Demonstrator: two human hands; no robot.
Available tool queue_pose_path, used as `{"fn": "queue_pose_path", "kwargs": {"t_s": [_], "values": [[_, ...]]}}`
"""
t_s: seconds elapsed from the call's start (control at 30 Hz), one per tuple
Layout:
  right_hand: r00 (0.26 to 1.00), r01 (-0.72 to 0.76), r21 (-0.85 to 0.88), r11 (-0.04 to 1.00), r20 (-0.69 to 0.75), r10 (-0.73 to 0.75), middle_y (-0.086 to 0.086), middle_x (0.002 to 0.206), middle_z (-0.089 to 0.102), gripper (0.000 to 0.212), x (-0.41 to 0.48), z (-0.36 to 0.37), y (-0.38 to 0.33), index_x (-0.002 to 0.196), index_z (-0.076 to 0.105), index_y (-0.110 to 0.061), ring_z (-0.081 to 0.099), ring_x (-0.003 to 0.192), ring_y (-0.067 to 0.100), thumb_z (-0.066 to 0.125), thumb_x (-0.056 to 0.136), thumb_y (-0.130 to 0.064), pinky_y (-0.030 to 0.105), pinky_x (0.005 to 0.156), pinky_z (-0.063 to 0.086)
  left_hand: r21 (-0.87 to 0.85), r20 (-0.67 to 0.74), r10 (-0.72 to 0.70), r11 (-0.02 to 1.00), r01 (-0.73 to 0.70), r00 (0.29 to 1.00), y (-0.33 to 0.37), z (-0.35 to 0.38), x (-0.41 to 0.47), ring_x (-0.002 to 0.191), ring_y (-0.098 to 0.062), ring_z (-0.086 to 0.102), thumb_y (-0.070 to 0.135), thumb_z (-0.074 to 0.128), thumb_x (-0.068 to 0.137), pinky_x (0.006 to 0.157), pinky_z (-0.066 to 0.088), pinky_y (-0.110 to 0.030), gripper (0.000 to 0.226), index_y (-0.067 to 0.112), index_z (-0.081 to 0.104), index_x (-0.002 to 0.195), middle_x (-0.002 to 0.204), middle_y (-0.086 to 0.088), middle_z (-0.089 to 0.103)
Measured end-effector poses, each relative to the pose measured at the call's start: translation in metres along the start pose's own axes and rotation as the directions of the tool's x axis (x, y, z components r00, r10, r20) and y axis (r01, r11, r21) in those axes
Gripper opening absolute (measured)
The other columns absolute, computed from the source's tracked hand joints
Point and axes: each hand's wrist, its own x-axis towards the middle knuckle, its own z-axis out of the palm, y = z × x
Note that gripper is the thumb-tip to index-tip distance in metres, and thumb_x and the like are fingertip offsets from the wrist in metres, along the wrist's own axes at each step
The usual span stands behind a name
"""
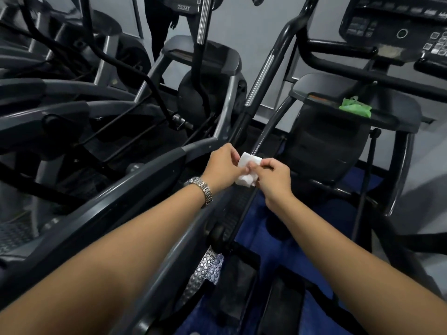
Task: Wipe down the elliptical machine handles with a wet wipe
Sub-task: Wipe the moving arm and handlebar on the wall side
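Low beside the elliptical frame, in the head view, left hand and right hand each pinch a folded white wet wipe, well below the chrome-banded handle, so I judge the wiping has yet to start.

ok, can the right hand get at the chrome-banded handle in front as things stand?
Probably yes. The handle rises just beyond the right hand with nothing visible between them. That hand and the left hand both pinch the wipe, so it is occupied, not blocked.
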Motion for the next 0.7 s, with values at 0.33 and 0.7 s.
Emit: {"fn": "queue_pose_path", "kwargs": {"t_s": [0.33, 0.7], "values": [[0.96, 0.224, -0.188, 0.956, 0.21, -0.184, 0.007, 0.072, 0.067, 0.017, -0.051, 0.023, 0.023, 0.075, 0.064, -0.02, 0.058, 0.066, 0.013, 0.075, 0.074, -0.007, 0.035, 0.063, 0.048, 0.096, 0.186, 0.019, 0.995, -0.038, 0.982, -0.065, -0.093, -0.037, 0.086, -0.015, 0.06, 0.027, 0.084, 0.068, 0.072, 0.049, -0.02, 0.038, 0.016, 0.061, 0.097, 0.094, 0.0, 0.064], [0.493, 0.858, -0.174, 0.483, 0.545, -0.678, 0.007, 0.086, 0.064, 0.009, -0.118, 0.071, 0.038, 0.084, 0.066, -0.002, 0.064, 0.08, 0.019, 0.063, 0.08, 0.006, 0.033, 0.067, 0.052, 0.199, 0.515, -0.139, 0.979, 0.04, 0.846, -0.107, -0.145, -0.097, 0.131, -0.004, 0.037, 0.061, 0.084, 0.044, 0.104, 0.036, -0.024, 0.11, 0.042, 0.032, 0.139, 0.142, 0.022, 0.035]]}}
